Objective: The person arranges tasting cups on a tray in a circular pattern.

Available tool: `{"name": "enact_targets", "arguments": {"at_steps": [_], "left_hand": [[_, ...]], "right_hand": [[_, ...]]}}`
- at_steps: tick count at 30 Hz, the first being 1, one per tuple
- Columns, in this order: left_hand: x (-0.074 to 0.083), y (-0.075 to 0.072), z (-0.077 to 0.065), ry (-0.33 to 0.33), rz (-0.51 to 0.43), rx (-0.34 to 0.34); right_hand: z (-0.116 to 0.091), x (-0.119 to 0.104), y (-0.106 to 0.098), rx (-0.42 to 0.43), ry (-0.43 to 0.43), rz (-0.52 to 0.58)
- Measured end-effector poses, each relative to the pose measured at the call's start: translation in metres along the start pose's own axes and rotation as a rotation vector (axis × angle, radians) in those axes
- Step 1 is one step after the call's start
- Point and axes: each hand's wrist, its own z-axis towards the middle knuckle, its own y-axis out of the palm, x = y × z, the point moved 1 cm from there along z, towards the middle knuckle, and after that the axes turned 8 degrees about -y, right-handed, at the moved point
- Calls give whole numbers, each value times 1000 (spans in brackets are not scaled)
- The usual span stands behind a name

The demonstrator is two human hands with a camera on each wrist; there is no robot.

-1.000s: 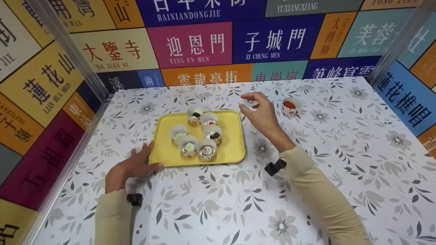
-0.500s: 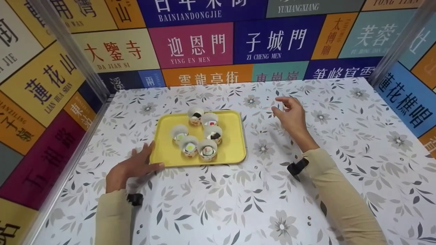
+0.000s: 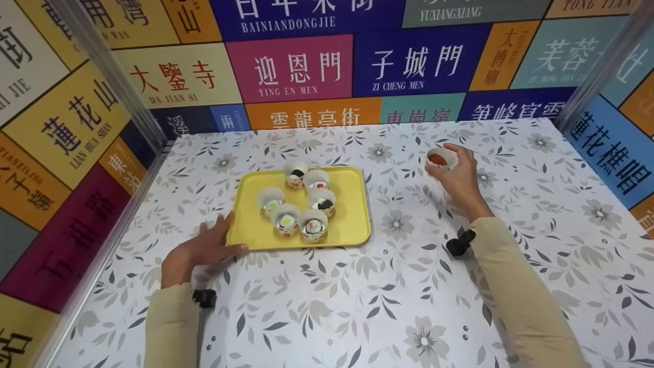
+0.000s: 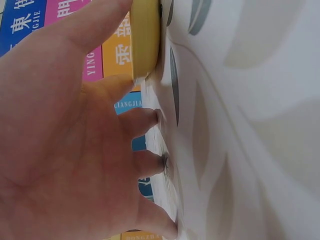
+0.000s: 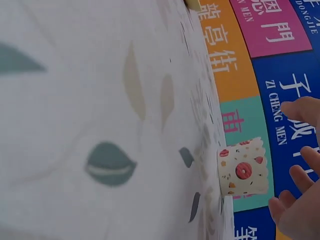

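Note:
My left hand [image 3: 204,250] rests at the near left corner of a yellow tray [image 3: 352,204], fingers spread. In the left wrist view its thumb and one finger meet the tray's edge [image 4: 145,40]. Several patterned paper cups [image 3: 312,225] stand on the tray, with what look like sushi rolls inside. Over at the right, my right hand [image 3: 462,179] has its thumb and fingers apart at another paper cup [image 3: 440,159] with an orange-red filling. The right wrist view shows this cup [image 5: 244,167] upright on the table, the fingers just above it and not closed on it.
A floral cloth [image 3: 327,306] covers the table. Panels with large printed characters [image 3: 296,66] stand along the back and both sides. Clear upright edges [image 3: 122,87] join the panels at the corners.
My right hand has moved right, from beside the tray to the separate paper cup. My left hand stays at the tray's corner. The tray and its cups have not moved.

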Motion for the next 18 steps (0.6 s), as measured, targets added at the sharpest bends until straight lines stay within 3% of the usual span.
{"name": "enact_targets", "arguments": {"at_steps": [7, 18], "left_hand": [[0, 0, 0, -17, -10, -5], [2, 0, 1, -31, -14, -2]], "right_hand": [[13, 14, -4, -93, 37, -18], [29, 19, 0, -102, 113, 8]]}}
